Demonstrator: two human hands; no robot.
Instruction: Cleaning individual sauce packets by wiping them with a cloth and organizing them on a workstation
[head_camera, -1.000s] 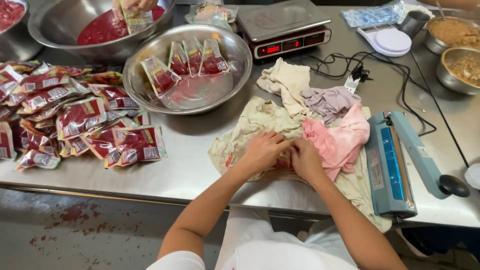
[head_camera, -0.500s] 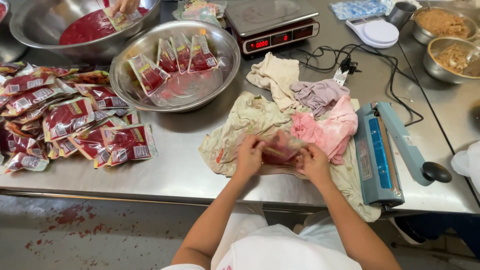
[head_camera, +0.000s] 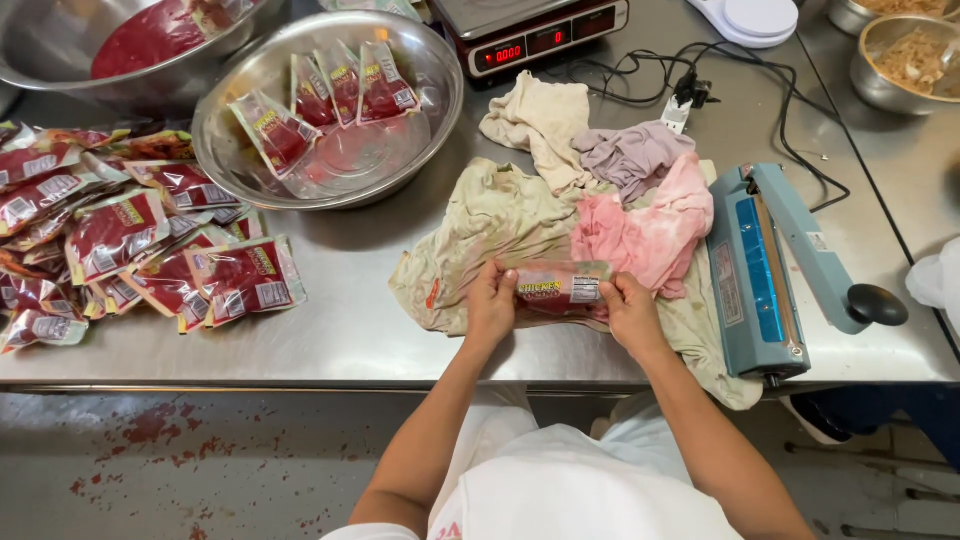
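over the stained beige cloth (head_camera: 490, 225) at the table's front edge, both hands grip 1 filled pouch (head_camera: 562, 283): left hand (head_camera: 492, 303) pinches its left end, right hand (head_camera: 628, 310) its right end, pouch held flat and just above the cloth.

risks, as i read it:
- pouch looks slick with red sauce; a grip on the ends alone could let it slip onto the cloth or off the table edge.
- any sauce left on the open end would likely give a weak seam at the blue heat sealer (head_camera: 765, 265), just right of the right hand.
- squeezing too hard could push the filling out.
- power cable (head_camera: 700, 60) runs close to the rags; a snag could tug it.

packages: held pouch is clear with red fill, a yellow label band and a white panel. 4 same pouches stand in the steel bowl (head_camera: 420, 90); a pile of them (head_camera: 140, 250) lies flat at far left. scale (head_camera: 530, 30) has a red digit display.
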